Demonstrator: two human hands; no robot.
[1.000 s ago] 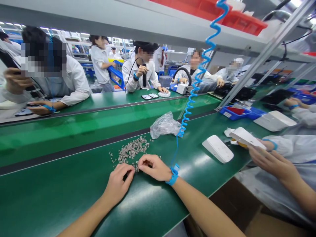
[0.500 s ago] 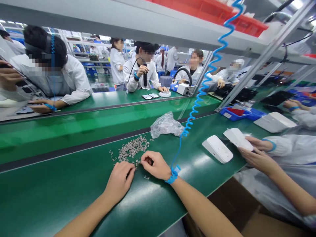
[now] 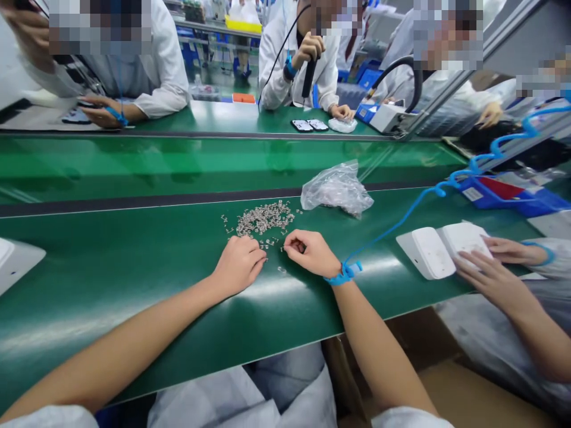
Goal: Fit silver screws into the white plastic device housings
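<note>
L hand (image 3: 241, 266) rests on the green table (image 3: 89, 267), fingers curled, thumb up against the index finger; can't tell if it's grasping anything. R hand (image 3: 312, 252) sits just opp., thumb & index pinched tog. w/ a tiny metal bit (image 3: 282, 249) right at the tips; can't tell if it's gripped or just lying there. Small gap btwn the 2 hands.

Pile of metal bits (image 3: 265, 219) lies on the table just beyond both hands, a few strays around its edges & btwn pile and fingers. One loose bit (image 3: 282, 270) is on the near side, below the gap. Clear plastic bag (image 3: 336, 191) lies R of the pile, apart from it, w/ dark stuff along its bottom.

R wrist has a blue strap (image 3: 343, 274), tied to a blue cord (image 3: 441, 191) running off up R.

Further R: white box (image 3: 426, 252) next to a co-worker's hands (image 3: 495, 273), which are on another white box (image 3: 466, 239). Blue tray (image 3: 499, 204) behind. Third white box (image 3: 18, 261) at far L edge, partly cut off.
</note>
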